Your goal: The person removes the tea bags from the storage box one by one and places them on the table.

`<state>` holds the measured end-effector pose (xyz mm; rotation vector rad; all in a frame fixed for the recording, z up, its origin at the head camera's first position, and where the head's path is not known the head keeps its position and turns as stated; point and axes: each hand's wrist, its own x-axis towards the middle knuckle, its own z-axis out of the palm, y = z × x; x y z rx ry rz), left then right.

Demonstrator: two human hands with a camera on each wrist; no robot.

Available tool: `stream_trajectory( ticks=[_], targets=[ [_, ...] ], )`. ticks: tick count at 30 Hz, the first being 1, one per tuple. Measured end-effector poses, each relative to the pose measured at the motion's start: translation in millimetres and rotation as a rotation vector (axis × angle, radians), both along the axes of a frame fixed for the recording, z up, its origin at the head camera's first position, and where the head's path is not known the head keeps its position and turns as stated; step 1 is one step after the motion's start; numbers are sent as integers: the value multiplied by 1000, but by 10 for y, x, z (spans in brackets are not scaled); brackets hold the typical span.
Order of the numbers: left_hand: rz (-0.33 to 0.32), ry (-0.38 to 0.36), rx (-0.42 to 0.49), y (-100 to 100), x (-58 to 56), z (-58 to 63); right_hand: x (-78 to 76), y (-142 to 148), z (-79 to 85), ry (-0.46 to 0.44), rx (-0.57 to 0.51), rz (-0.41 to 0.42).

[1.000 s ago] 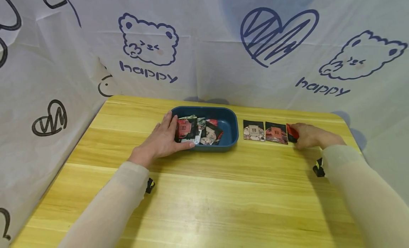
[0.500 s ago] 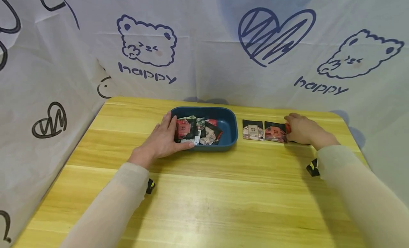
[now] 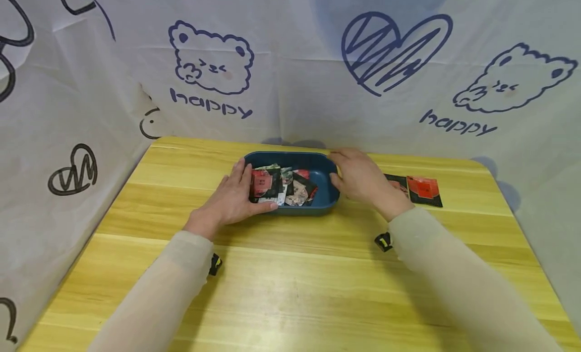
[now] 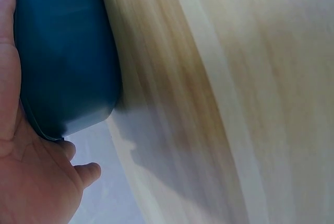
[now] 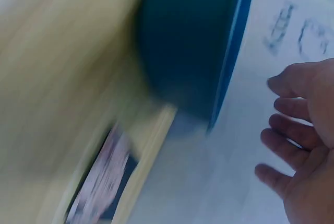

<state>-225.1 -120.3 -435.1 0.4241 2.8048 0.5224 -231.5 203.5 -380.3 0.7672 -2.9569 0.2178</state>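
My left hand point(image 3: 229, 193) rests over the left end of a dark blue rectangular bin point(image 3: 326, 193), its thumb along the front rim; in the left wrist view the bin point(image 4: 68, 51) stands against the palm. Several small square printed pieces point(image 3: 297, 193), black, red and cream, lie loosely heaped inside. Above the bin's right end hovers my right hand point(image 3: 363, 180), fingers apart and relaxed. No piece shows between those fingers in the right wrist view, where the hand point(image 5: 300, 135) stands apart from the bin. A red and black square point(image 3: 424, 190) lies flat right of it.
Another square point(image 3: 397, 181) lies left of the red one, partly hidden by my right hand. The wooden table point(image 3: 290, 281) meets a white cloth backdrop point(image 3: 299, 90) with bear and heart drawings behind and at the left.
My right hand has let go of the red and black square at the right end of the row and moved left to the bin. My left hand stays in place.
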Motion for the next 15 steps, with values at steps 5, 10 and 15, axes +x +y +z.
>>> stream_trajectory(
  ticks=[5,10,15],
  targets=[
    [-2,12,-10,-17,1,-1,-30,-538,-41,-80,-53,103],
    [-21,30,6,-7,-7,-5,-98,-870,-180,-255,-70,144],
    [-27,23,10,-19,-4,-4,-174,-1022,-329,-372,-88,196]
  ],
)
